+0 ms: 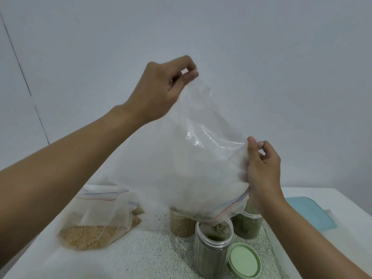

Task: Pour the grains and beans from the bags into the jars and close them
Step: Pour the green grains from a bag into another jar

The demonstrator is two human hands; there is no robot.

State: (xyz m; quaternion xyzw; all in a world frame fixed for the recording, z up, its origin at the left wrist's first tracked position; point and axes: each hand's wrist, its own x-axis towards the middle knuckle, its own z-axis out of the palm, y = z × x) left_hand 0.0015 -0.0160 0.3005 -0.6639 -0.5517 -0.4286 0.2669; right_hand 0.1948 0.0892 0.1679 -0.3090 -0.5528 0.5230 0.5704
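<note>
I hold a clear zip bag (193, 154) upside down, its zip mouth over an open clear jar (212, 244). My left hand (161, 91) pinches the bag's upper corner, raised high. My right hand (261, 170) pinches the bag's right side near the zip strip. Green beans fall from the mouth into the jar. A light green lid (244, 260) leans against the jar's right side. Behind stand a jar of tan grains (181, 224), partly hidden by the bag, and a jar of green beans (247, 224).
On the left of the speckled counter (145, 250) lies a zip bag of golden grains (90, 236), with another bag (134, 212) behind it. A teal flat lid (310, 212) rests at the right. A plain wall rises behind the counter.
</note>
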